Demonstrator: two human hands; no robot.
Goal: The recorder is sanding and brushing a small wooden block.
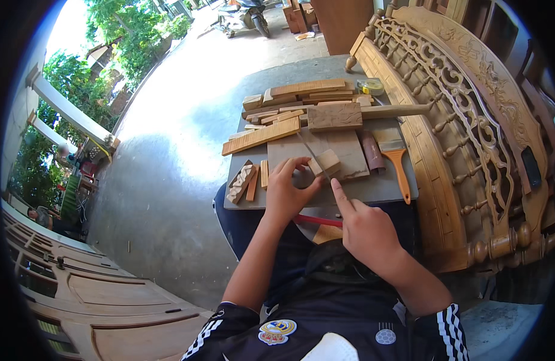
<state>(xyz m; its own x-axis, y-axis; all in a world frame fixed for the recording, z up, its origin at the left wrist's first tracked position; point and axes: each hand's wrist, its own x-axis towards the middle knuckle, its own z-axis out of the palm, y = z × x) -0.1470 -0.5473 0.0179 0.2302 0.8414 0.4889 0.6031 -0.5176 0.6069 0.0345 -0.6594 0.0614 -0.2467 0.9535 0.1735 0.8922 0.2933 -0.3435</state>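
My left hand (286, 191) is curled with thumb and fingers against a small pale wood block (327, 161), steadying it on a flat board (285, 154). My right hand (371, 228) is closed round a thin, narrow metal tool, its index finger stretched along it. The tool's dark blade (306, 144) lies slantwise across the block and points to the far left. Whether it is a file or another blade is hard to tell, and its grip is hidden in my palm. A red bar (319, 221) shows below my hands at the work table's near edge.
Beyond the board lie a wooden mallet (334, 117), several wood strips (262, 135) and a tape measure (371, 87). A brown sandpaper roll (372, 152) and an orange-handled brush (398, 162) lie to the right. A carved piece (241, 182) sits left. Carved wooden furniture (452, 132) stands close on the right.
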